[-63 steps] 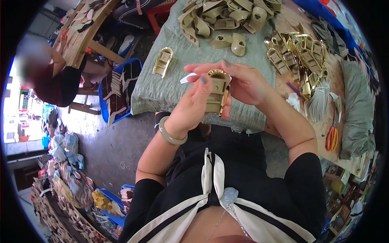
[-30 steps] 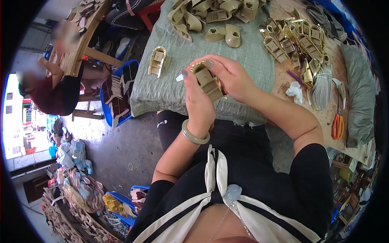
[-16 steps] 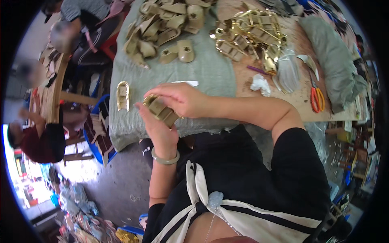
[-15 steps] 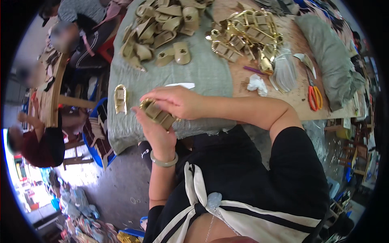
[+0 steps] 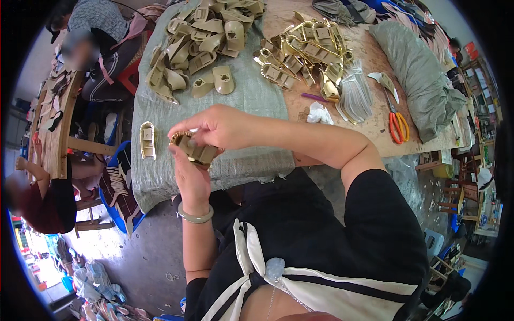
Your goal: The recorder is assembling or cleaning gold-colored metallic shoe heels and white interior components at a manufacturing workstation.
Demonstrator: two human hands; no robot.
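**A:** What are your hands doing at the grey woven cloth (image 5: 251, 96)?

**B:** I am gripping a tan, wedge-shaped shoe heel piece (image 5: 195, 151) just off the near edge of that cloth. My left hand (image 5: 191, 179) is cupping it from below, fingers closed around its underside. My right hand (image 5: 211, 127) is coming over from above, fingertips pinched together on its upper end. Both grips are clamped on the same piece.

**A:** What is lying nearest on the cloth?

**B:** A single tan heel piece with a pale top face (image 5: 147, 140) is lying on the cloth's near left corner, just beside my left hand and apart from it.

**A:** And farther across the cloth?

**B:** A heap of plain tan heel pieces (image 5: 201, 37) is covering the far part of the cloth. Beyond the cloth's right edge, on bare wood, a pile of gold-trimmed heel pieces (image 5: 305, 48) is sitting, with a crumpled white scrap (image 5: 320, 113) nearer me. Orange-handled scissors (image 5: 397, 120) are lying well to the right of the cloth, beside a bundled grey-green sack (image 5: 420, 64).
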